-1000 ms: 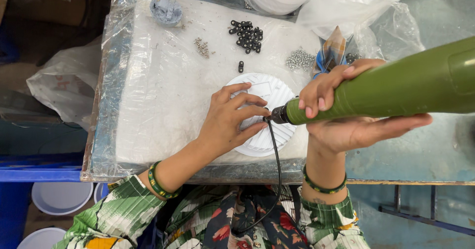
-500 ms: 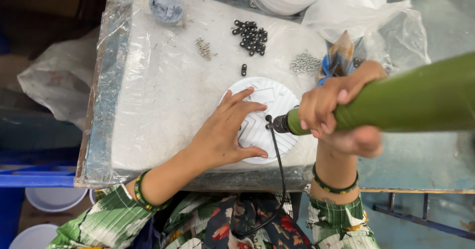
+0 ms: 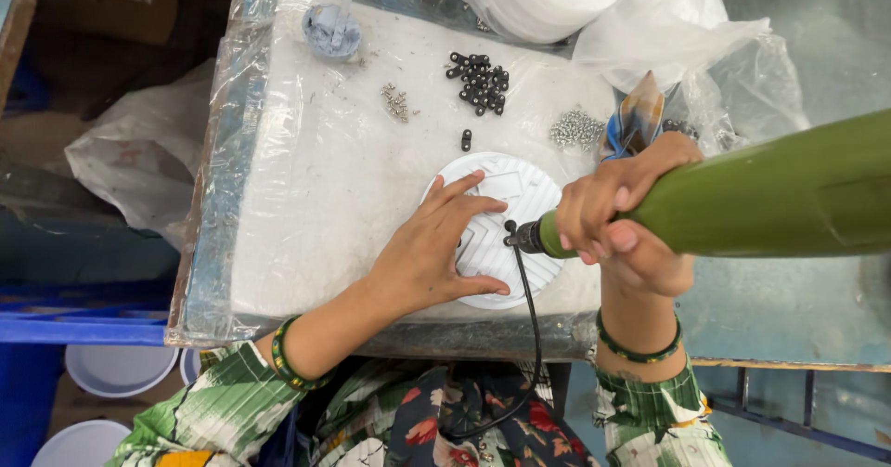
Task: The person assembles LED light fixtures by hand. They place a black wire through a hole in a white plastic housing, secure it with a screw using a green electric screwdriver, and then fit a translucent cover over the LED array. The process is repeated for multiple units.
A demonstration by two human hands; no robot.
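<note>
White round ribbed disc is lying flat on the plastic-wrapped white board, near its front edge, directly in front of the person. Left hand is pressing down on the disc's left half, fingers spread wide and flat, gripping nothing. Right hand is wrapping tightly around the green power screwdriver, near its nose. That tool's long axis is running almost level, from far right in toward the disc, with its dark tip sitting over the disc's middle, just beside the left fingertips. A black cord is hanging from the tip end down over the table edge. Farther back on the board, a pile of black small parts, one lone black piece, and silver screws are lying well apart from the disc.
</note>
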